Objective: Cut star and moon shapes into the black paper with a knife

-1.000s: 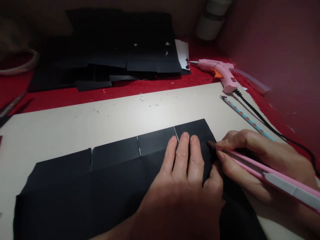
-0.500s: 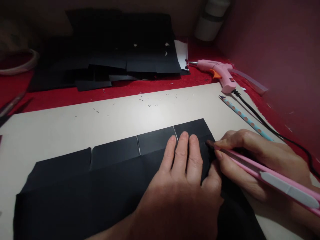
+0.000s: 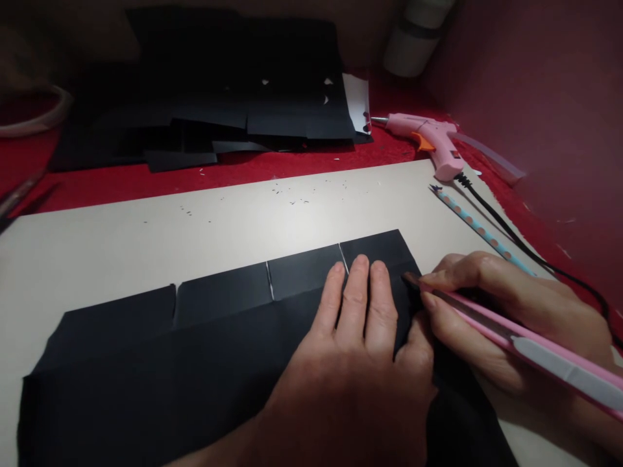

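Note:
A sheet of black card (image 3: 146, 383) lies in front of me, with slits cut along its far edge that divide it into flaps. Flat on the card, near its right end, rests my left hand (image 3: 360, 363), fingers stretched out and pressing down. My right hand (image 3: 487, 305) grips a pink utility knife (image 3: 549, 353) with a pale grey side panel, held low and slanted. Its dark blade tip touches the card at the right edge, just beside my left thumb. The thumb partly hides the card there.
Under the card is a large cream board (image 3: 97, 240) with tiny dark scraps on it. A pink glue gun (image 3: 428, 136) with a black cord (image 3: 511, 227) and a blue dotted pencil (image 3: 479, 227) lie at right. Behind are black card sheets (image 3: 292, 117) on red cloth, and a tape roll (image 3: 39, 122).
The view has shifted slightly. Both hands, the knife and the card keep almost the same places relative to one another.

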{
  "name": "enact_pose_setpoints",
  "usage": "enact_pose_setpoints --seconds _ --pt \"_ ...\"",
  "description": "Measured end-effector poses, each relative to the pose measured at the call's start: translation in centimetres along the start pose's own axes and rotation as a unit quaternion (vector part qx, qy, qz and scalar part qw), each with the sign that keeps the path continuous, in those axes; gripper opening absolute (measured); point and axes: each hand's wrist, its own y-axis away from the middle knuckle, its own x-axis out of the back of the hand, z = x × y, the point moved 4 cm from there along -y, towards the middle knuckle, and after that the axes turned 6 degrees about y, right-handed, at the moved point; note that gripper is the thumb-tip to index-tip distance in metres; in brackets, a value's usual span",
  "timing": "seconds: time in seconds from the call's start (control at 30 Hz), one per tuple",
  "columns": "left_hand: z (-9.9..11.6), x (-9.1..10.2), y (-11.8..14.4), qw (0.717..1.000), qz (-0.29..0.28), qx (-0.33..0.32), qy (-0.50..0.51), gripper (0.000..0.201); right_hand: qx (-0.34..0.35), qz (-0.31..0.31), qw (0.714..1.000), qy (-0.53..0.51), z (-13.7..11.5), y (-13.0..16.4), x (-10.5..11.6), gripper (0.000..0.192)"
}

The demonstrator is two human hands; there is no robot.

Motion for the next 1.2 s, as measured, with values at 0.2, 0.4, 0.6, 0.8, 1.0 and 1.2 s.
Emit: enact_pose_setpoints --seconds 0.2,0.4,0.6,0.8,1.0,1.2 --pt "0.06 0.23 0.16 1.0 -0.007 0.001 0.005 0.04 -0.002 -0.031 0.999 0.035 -0.52 -0.34 0.42 0.014" --pt "0.07 0.12 -0.08 1.0 -0.006 0.003 0.009 0.041 0.002 -0.035 0.998 0.045 -0.46 -0.14 0.47 0.015" --pt "0.03 0.11 -0.06 1.0 -0.011 0.004 0.011 0.041 0.004 -0.037 0.998 0.045 -0.43 -0.02 0.63 0.016" --pt "0.01 0.17 -0.11 1.0 -0.001 0.001 0.009 0.041 0.003 -0.032 0.999 0.024 -0.28 -0.07 0.52 0.013" --pt "-0.05 0.07 -0.17 1.0 -0.007 0.004 0.011 0.043 -0.019 -0.018 1.0 0.016 -0.45 -0.12 0.42 0.013" --pt "-0.06 0.07 -0.17 1.0 -0.006 0.001 0.013 0.043 -0.039 -0.004 0.999 0.008 -0.58 0.05 0.23 0.013"
